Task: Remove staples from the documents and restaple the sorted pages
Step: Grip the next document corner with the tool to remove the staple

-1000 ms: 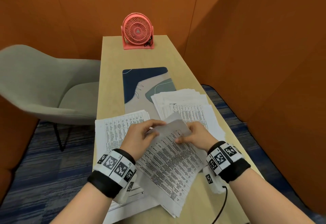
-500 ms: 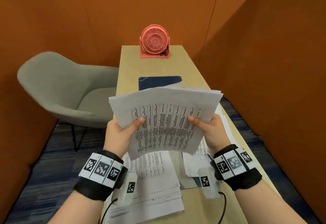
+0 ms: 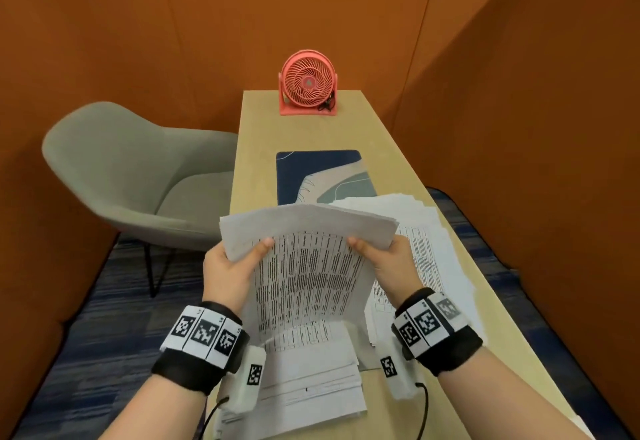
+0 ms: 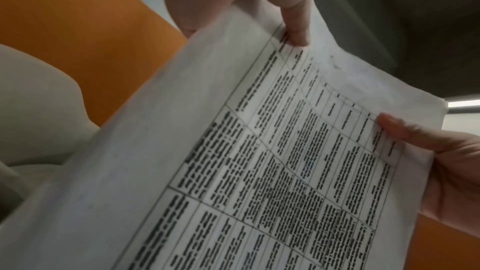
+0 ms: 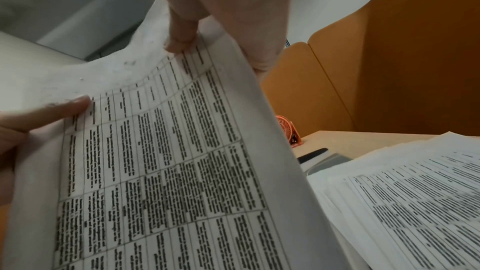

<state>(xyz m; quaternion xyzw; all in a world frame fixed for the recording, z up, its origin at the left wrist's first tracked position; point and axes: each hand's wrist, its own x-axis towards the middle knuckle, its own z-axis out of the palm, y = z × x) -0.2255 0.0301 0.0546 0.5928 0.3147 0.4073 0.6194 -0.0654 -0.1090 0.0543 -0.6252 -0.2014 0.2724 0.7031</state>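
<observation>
Above the desk, a bundle of printed pages stands nearly upright, its lower edge close to or resting on the paper stack lying flat beneath it; which, I cannot tell. The likeliest trouble from here is the sheets slipping out of line or a few sliding free, since they are pinched only near the upper corners and the top edge already bows and fans. A loose grip or a hard tap would scatter them onto the second spread of papers to the right and mix the sorted order. No stapler or staple remover is visible, so fastening seems some way off. The left hand grips the bundle's left edge, thumb across the printed face and fingers curled behind. The right hand mirrors it on the right edge, thumb in front. Both wrists are raised, palms facing each other.
</observation>
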